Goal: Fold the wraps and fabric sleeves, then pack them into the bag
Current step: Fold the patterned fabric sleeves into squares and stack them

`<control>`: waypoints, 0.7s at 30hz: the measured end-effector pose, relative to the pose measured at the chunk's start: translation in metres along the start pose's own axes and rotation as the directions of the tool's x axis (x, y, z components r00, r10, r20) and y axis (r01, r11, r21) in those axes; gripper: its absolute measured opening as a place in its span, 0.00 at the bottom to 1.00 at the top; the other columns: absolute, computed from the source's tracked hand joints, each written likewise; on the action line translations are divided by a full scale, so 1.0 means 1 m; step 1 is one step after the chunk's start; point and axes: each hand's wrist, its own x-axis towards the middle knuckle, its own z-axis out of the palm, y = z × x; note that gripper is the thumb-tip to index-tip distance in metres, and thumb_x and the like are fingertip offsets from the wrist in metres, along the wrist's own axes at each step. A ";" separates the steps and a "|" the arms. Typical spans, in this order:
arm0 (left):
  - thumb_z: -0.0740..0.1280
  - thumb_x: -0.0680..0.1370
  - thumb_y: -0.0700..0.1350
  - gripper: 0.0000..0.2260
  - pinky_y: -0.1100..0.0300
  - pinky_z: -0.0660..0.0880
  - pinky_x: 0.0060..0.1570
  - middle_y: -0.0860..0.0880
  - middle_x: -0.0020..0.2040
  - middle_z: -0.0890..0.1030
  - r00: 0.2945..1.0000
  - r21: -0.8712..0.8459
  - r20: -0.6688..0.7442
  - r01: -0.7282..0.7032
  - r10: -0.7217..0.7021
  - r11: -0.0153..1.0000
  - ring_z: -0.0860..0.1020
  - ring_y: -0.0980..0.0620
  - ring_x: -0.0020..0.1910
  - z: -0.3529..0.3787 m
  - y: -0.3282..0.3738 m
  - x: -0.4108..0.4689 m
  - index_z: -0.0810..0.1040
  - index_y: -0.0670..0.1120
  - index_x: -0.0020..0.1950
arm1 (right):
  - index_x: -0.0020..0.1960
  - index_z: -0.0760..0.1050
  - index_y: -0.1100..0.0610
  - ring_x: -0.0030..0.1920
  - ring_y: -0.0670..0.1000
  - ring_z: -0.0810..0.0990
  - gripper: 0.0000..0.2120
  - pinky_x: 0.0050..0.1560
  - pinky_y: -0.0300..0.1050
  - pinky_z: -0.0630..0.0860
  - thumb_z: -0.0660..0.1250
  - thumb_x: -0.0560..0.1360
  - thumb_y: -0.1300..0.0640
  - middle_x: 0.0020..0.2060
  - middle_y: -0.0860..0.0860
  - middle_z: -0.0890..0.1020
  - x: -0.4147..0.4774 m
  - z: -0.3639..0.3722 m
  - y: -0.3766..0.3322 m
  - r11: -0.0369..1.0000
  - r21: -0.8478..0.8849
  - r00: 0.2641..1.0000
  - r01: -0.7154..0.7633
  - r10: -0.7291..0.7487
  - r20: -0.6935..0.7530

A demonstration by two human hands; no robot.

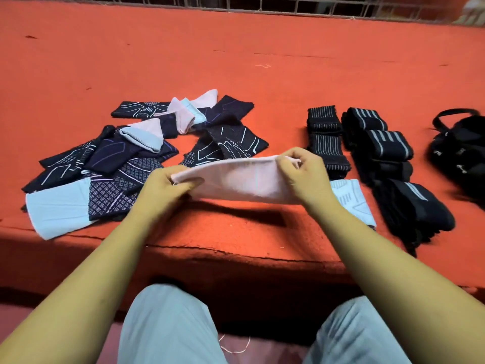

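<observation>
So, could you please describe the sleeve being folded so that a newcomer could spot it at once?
On the orange surface, look between the pile of dark patterned sleeves and the rows of black striped wraps. There the pale pink sleeve is stretched between the left hand and the right hand. Other pink pieces lie in the pile; this alone is held up.

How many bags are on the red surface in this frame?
1. The black bag lies at the right edge, beside the black wraps, partly cut off by the frame; others could sit outside the view.
</observation>
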 end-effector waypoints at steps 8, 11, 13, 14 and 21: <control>0.72 0.77 0.42 0.04 0.62 0.75 0.37 0.48 0.38 0.86 0.906 0.067 0.148 0.390 -0.396 0.918 0.81 0.55 0.33 0.029 -0.011 -0.001 0.84 0.44 0.42 | 0.46 0.73 0.57 0.42 0.53 0.76 0.14 0.43 0.44 0.70 0.77 0.68 0.60 0.40 0.51 0.78 -0.016 -0.002 0.047 0.862 -0.257 0.900 -0.436 0.425 -0.102; 0.73 0.76 0.44 0.09 0.64 0.69 0.28 0.53 0.30 0.80 0.907 0.259 0.087 0.379 -0.413 0.888 0.75 0.58 0.27 0.037 -0.020 -0.005 0.81 0.45 0.36 | 0.62 0.68 0.62 0.57 0.62 0.74 0.22 0.57 0.50 0.71 0.69 0.70 0.63 0.56 0.61 0.75 -0.029 0.009 0.050 0.758 -0.583 0.946 -0.291 0.321 -0.055; 0.72 0.75 0.45 0.09 0.61 0.67 0.29 0.51 0.29 0.78 0.902 0.293 0.056 0.394 -0.427 0.871 0.73 0.54 0.27 0.037 -0.016 -0.003 0.80 0.42 0.37 | 0.65 0.68 0.61 0.61 0.63 0.70 0.23 0.63 0.54 0.69 0.68 0.71 0.61 0.60 0.61 0.72 -0.038 0.019 0.047 0.722 -0.688 0.992 -0.074 0.126 0.026; 0.72 0.74 0.46 0.09 0.60 0.67 0.30 0.50 0.30 0.78 0.897 0.292 0.058 0.405 -0.439 0.866 0.73 0.52 0.29 0.037 -0.012 -0.003 0.80 0.42 0.38 | 0.65 0.69 0.61 0.61 0.62 0.70 0.23 0.64 0.55 0.69 0.67 0.71 0.59 0.60 0.60 0.72 -0.043 0.023 0.046 0.744 -0.666 0.992 0.060 0.028 0.120; 0.68 0.77 0.48 0.06 0.57 0.72 0.43 0.49 0.41 0.82 0.928 -0.081 0.100 0.368 -0.360 0.926 0.77 0.51 0.41 0.034 0.000 -0.016 0.81 0.47 0.43 | 0.71 0.72 0.54 0.76 0.52 0.63 0.22 0.76 0.45 0.49 0.63 0.79 0.48 0.74 0.54 0.68 -0.079 0.047 0.067 0.798 -0.487 0.861 0.355 -0.076 0.503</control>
